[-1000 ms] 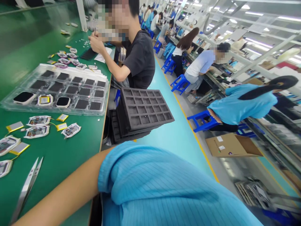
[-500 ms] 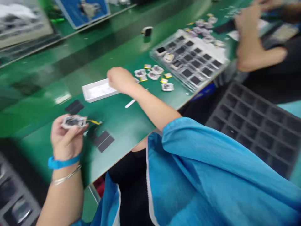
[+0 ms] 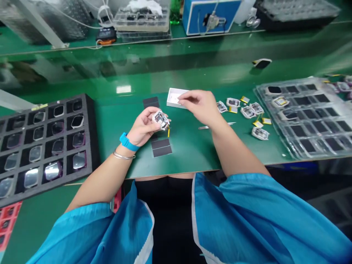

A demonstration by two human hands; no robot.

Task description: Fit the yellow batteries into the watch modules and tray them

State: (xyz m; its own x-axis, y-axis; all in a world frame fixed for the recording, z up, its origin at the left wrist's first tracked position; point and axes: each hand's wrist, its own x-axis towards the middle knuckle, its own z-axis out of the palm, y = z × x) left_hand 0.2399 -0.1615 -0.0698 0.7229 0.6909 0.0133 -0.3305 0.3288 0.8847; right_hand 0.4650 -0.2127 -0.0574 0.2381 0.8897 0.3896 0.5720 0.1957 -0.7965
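Note:
My left hand point(image 3: 144, 126) grips a white watch case point(image 3: 160, 120) between thumb and fingers, its inner electronics facing up. A yellow flex strip point(image 3: 168, 132) dangles from the case's lower side. To the right, my right hand point(image 3: 202, 106) is at the open white box point(image 3: 169, 98), with thumb and forefinger pinched together over its inside. Anything between those fingertips is too small to make out. Tiny pieces lie on the box floor. Below my left hand are dark rectangular sheets point(image 3: 161, 147) on the green table point(image 3: 189, 150). Tweezers point(image 3: 204, 127) lie partly hidden behind my right wrist.
More open watch cases point(image 3: 260, 133) and small yellow-edged batteries point(image 3: 266, 121) lie to the right, beside stacked clear trays point(image 3: 288, 145). A black foam tray point(image 3: 93, 146) of watch parts fills the left side. A shelf point(image 3: 176, 36) with a blue box point(image 3: 210, 16) runs along the back.
The head view has swung to the right-hand tilt's opposite and levelled, bringing the foam tray into view. My left hand still holds the watch case; my right hand remains at the white box.

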